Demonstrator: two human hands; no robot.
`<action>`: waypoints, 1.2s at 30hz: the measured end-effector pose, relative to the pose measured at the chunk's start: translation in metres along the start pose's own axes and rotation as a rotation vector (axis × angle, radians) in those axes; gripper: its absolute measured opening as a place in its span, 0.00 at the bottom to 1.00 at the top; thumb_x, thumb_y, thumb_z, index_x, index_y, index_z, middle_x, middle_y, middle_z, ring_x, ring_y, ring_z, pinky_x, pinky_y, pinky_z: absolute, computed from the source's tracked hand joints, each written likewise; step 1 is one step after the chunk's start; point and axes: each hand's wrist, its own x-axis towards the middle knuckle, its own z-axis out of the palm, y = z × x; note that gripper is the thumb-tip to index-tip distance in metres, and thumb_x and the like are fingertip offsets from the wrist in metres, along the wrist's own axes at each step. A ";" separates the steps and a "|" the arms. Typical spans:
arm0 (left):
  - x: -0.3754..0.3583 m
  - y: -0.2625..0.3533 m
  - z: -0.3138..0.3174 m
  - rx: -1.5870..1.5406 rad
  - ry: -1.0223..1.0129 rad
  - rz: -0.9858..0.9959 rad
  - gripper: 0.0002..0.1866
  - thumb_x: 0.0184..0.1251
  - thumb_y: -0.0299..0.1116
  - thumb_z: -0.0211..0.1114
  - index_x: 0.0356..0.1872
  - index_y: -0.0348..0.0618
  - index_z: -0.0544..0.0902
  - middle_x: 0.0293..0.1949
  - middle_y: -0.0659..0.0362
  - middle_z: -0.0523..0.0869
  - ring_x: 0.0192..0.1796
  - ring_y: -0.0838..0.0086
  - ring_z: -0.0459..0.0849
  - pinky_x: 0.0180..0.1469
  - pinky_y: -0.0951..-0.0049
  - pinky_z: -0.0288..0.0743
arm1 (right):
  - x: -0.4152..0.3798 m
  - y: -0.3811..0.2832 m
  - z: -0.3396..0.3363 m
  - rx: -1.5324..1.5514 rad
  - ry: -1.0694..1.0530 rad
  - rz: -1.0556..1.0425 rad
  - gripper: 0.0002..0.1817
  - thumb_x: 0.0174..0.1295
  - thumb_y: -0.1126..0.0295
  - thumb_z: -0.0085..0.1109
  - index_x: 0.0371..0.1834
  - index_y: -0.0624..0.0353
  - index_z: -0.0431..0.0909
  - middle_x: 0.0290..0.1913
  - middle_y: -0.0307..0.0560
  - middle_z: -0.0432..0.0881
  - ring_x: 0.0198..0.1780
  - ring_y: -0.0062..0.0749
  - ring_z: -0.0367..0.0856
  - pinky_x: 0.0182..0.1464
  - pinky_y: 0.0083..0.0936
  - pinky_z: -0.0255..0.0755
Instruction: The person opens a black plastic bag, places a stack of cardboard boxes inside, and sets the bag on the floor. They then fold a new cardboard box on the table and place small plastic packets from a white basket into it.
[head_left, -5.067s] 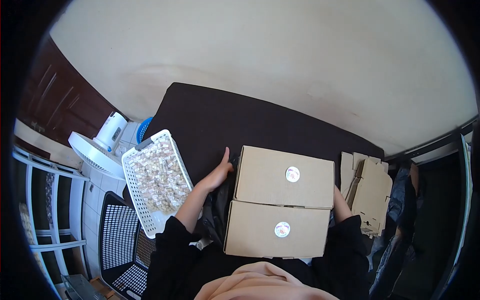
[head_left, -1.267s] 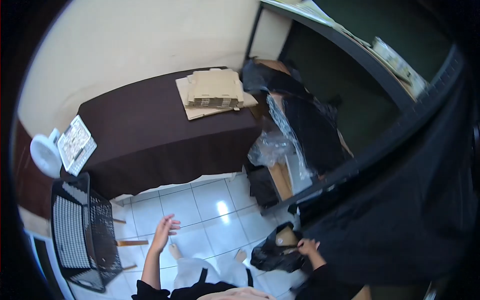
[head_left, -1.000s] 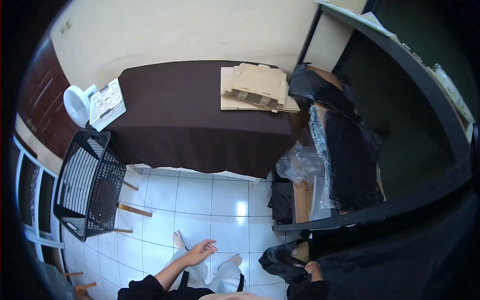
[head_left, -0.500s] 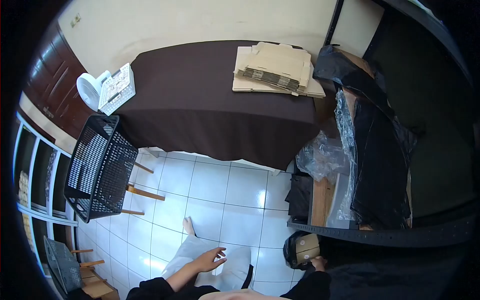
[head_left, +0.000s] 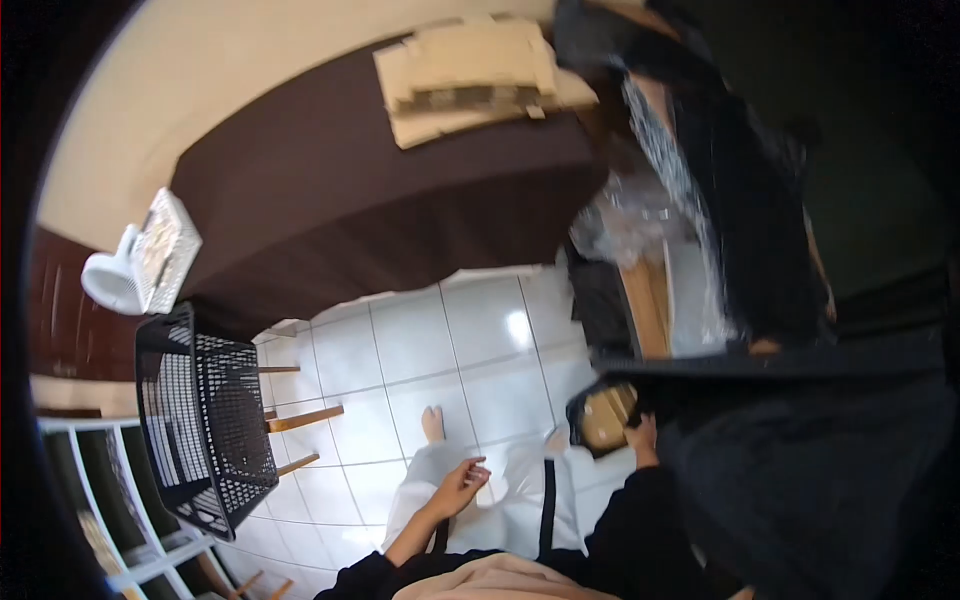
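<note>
My right hand (head_left: 642, 434) is at the edge of a black bag (head_left: 577, 408) low on the right, its fingers against the side nearest me. Inside the bag lies a brown cardboard box (head_left: 606, 418). Whether the fingers grip the bag or the box is too small to make out. Over my lap hangs my left hand (head_left: 467, 480), fingers apart and slightly curled, with nothing in it.
A brown-covered table (head_left: 300, 190) holds flattened cardboard boxes (head_left: 480, 70) and a white basket (head_left: 168, 250) beside a white fan (head_left: 112, 283). A black crate (head_left: 205, 420) stands left on a wooden-legged stool. Plastic-wrapped goods (head_left: 740, 210) fill the right.
The view has turned and shifted, so the table sits higher and further left. My right hand remains at the bag. My left hand is still over my lap.
</note>
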 end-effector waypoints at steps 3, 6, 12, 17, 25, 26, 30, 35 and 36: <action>0.013 -0.069 0.007 -0.040 0.031 -0.057 0.22 0.65 0.37 0.56 0.57 0.38 0.66 0.42 0.57 0.79 0.42 0.75 0.77 0.44 0.75 0.71 | -0.018 -0.003 0.018 -0.137 -0.296 0.018 0.31 0.34 0.62 0.67 0.47 0.60 0.75 0.56 0.62 0.68 0.59 0.50 0.66 0.62 0.32 0.60; 0.028 -0.119 0.029 -0.066 0.075 -0.148 0.21 0.66 0.36 0.55 0.56 0.38 0.66 0.42 0.56 0.79 0.42 0.74 0.77 0.45 0.75 0.70 | -0.016 0.036 0.069 -0.171 -0.361 -0.055 0.30 0.38 0.60 0.67 0.49 0.59 0.74 0.54 0.61 0.70 0.59 0.50 0.65 0.61 0.33 0.61; 0.091 -0.171 0.071 -0.253 0.039 -0.315 0.22 0.66 0.38 0.54 0.56 0.37 0.66 0.42 0.55 0.80 0.44 0.71 0.80 0.43 0.76 0.71 | -0.008 0.036 0.093 -0.271 -0.483 -0.028 0.27 0.43 0.62 0.65 0.50 0.54 0.74 0.53 0.55 0.69 0.55 0.47 0.70 0.57 0.33 0.67; 0.155 -0.223 0.086 -0.196 -0.036 -0.372 0.22 0.66 0.40 0.53 0.56 0.39 0.65 0.42 0.53 0.80 0.43 0.69 0.80 0.39 0.74 0.73 | 0.001 0.064 0.133 -0.122 -0.384 -0.045 0.27 0.40 0.64 0.66 0.48 0.57 0.73 0.53 0.56 0.68 0.54 0.49 0.69 0.56 0.34 0.67; 0.255 -0.324 0.115 -0.246 0.007 -0.674 0.19 0.67 0.46 0.48 0.53 0.45 0.66 0.49 0.55 0.77 0.47 0.67 0.78 0.44 0.61 0.72 | 0.001 0.094 0.139 -0.149 -0.081 0.000 0.39 0.34 0.64 0.72 0.51 0.59 0.62 0.51 0.54 0.62 0.51 0.51 0.69 0.49 0.37 0.70; 0.270 -0.345 0.121 -0.253 0.007 -0.678 0.19 0.67 0.46 0.48 0.53 0.45 0.66 0.49 0.55 0.77 0.47 0.67 0.78 0.44 0.61 0.72 | 0.002 0.097 0.139 -0.158 -0.043 -0.063 0.39 0.33 0.63 0.73 0.51 0.60 0.62 0.51 0.54 0.62 0.50 0.51 0.69 0.48 0.37 0.70; 0.331 -0.401 0.157 -0.031 0.023 -0.639 0.21 0.64 0.45 0.53 0.51 0.42 0.68 0.47 0.52 0.78 0.48 0.65 0.77 0.46 0.62 0.72 | 0.014 0.099 0.147 -0.157 -0.035 -0.074 0.48 0.27 0.56 0.77 0.52 0.64 0.60 0.50 0.55 0.63 0.51 0.50 0.67 0.50 0.37 0.68; 0.392 -0.411 0.223 -0.014 0.144 -0.484 0.27 0.58 0.41 0.60 0.55 0.36 0.68 0.48 0.48 0.79 0.52 0.63 0.77 0.52 0.66 0.70 | 0.025 0.129 0.158 -0.191 -0.015 -0.163 0.56 0.23 0.50 0.77 0.56 0.69 0.57 0.49 0.60 0.65 0.51 0.52 0.66 0.52 0.38 0.63; 0.401 -0.410 0.230 -0.024 0.137 -0.491 0.27 0.58 0.41 0.60 0.55 0.36 0.68 0.48 0.48 0.79 0.52 0.63 0.77 0.52 0.66 0.70 | 0.026 0.133 0.160 -0.136 -0.027 -0.140 0.56 0.24 0.46 0.76 0.55 0.69 0.58 0.47 0.61 0.67 0.50 0.53 0.67 0.51 0.39 0.63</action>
